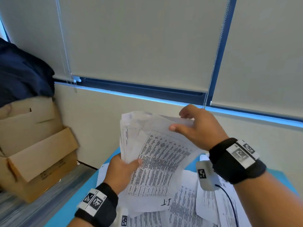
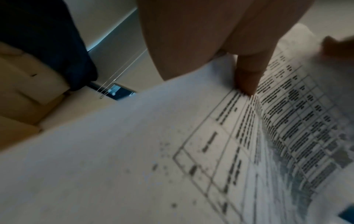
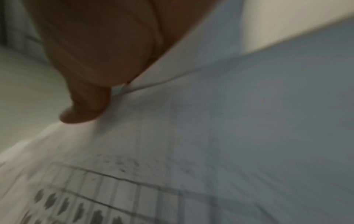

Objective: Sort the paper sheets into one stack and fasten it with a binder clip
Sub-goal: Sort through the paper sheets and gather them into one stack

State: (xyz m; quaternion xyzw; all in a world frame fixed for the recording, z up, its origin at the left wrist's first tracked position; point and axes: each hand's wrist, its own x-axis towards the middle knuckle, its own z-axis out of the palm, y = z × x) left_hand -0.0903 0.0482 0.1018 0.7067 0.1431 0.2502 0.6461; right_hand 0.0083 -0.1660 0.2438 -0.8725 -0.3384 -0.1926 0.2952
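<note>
In the centre of the head view, a bundle of paper sheets (image 1: 152,154) is held up in the air, above the blue table (image 1: 68,205). The left hand (image 1: 121,171) grips the bundle at its lower left edge — the thumb lies on the printed top page and the other fingers are behind the paper. The right hand (image 1: 196,126) pinches the upper right corner of the bundle between the thumb and the curled fingers. The top page shows a printed table with many rows of small text.

In the left wrist view, the thumb (image 2: 247,78) presses on the printed page (image 2: 210,144), near a grid of lines. In the right wrist view, the picture is blurred, but the thumb (image 3: 86,104) lies on the sheet (image 3: 210,136), and the edge of another sheet stands out just beside it.

More loose sheets (image 1: 185,208) lie on the table in the lower right of the head view, overlapping one another — one of them has a handwritten mark. I cannot see a binder clip in any view.

Both wrists carry black bands with white marker tags. At the left of the frame some cardboard boxes (image 1: 36,149) stand on the floor, with a dark blue cloth (image 1: 23,71) over them. Grey roller blinds (image 1: 139,43) fill the upper part.
</note>
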